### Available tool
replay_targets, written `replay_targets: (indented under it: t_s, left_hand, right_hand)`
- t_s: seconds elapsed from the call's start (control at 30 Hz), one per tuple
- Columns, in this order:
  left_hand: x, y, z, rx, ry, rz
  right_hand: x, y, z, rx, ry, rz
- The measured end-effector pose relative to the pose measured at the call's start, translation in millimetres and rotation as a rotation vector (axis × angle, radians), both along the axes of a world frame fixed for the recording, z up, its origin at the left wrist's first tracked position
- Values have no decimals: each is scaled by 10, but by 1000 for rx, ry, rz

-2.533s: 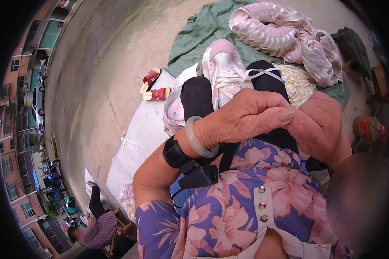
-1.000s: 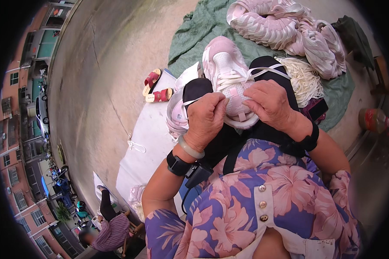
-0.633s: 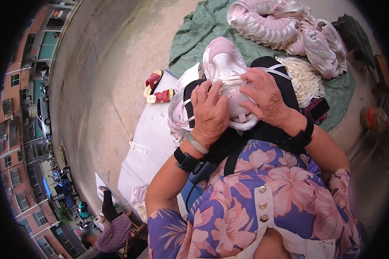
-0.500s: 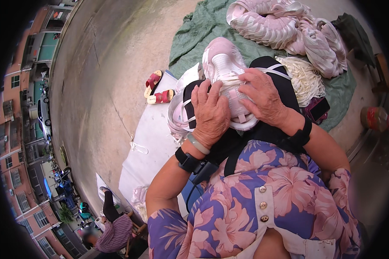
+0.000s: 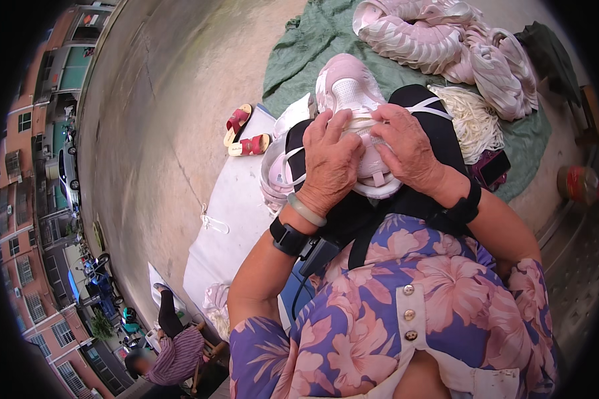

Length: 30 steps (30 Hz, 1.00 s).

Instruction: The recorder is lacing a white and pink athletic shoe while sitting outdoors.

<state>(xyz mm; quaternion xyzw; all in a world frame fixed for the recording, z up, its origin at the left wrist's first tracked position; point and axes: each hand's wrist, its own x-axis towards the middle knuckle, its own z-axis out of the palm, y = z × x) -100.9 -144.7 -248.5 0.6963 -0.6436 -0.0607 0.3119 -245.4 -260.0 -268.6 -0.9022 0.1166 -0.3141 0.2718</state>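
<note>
A pink and white sneaker upper rests on my lap with its toe pointing away from me. My left hand is closed at the left edge of its lacing, fingertips bent on the white shoelace. From the other side my right hand is closed too, thumb and fingers pinching at the same lace rows. Loose lace ends trail over my black-covered thighs on both sides. The fingertips partly hide the eyelets. The pink tongue and heel opening face me, below my hands.
A pile of stacked pink-white shoe uppers lies on a green cloth. Beside my right knee are a bundle of cream laces and a phone. Red sandals stand at the left by white sheeting. Another person sits lower left.
Both hands have shifted slightly toward the toe and closer together over the lacing. My left fingers, more spread before, are now bent in at the lace.
</note>
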Motion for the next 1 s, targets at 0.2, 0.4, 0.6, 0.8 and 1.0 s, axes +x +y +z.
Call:
replay_targets:
  t_s: [0.2,0.4,0.6,0.8,1.0]
  left_hand:
    - [31,30,-60,-22,203,-20]
    - [-83,-37,-178,-119,49,60]
    - [-91,-28,-185,-137,40,65]
    - [-82,12,-23,-85,50,62]
    - [-12,142,74,-51,-92,101]
  right_hand:
    - [30,35,18,50,-9,-23]
    - [74,71,-21,47,-6,-90]
    - [80,63,-32,80,45,-88]
    - [47,33,-11,97,66,-62]
    - [-504,-296,234,98,92,-173]
